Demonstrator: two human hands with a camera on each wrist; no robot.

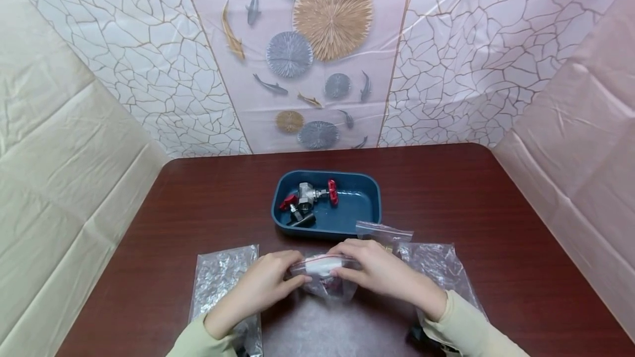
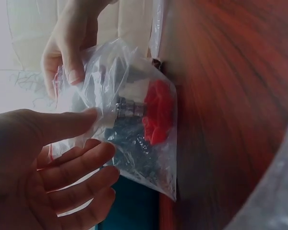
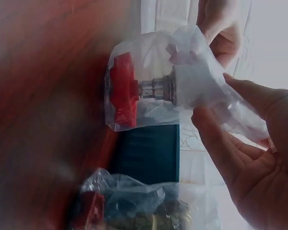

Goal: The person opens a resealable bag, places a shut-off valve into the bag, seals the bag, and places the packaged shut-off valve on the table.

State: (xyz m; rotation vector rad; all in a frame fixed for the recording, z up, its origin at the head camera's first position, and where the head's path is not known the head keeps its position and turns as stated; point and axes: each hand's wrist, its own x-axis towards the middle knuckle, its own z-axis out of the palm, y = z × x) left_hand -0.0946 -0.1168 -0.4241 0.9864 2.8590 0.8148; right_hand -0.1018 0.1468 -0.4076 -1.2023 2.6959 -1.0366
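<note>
A clear zip bag (image 1: 327, 290) with a red strip along its mouth stands between both hands over the table. Inside is a metal valve with a red handwheel (image 2: 158, 112); the handwheel (image 3: 124, 90) points down in the bag. My left hand (image 1: 268, 282) pinches one end of the bag's mouth between thumb and fingers, its other fingers loosely spread. At the opposite end, my right hand (image 1: 379, 269) pinches the mouth the same way. Something white shows at the bag's top, between the hands.
Behind the hands, a blue tray (image 1: 352, 211) holds a metal valve (image 1: 306, 196) and a smaller red-handled fitting (image 1: 290, 203). Another bag (image 3: 149, 211) with a red-handled brass part lies beyond my right hand. Crinkled plastic bags (image 1: 223, 271) (image 1: 439, 263) lie at either side.
</note>
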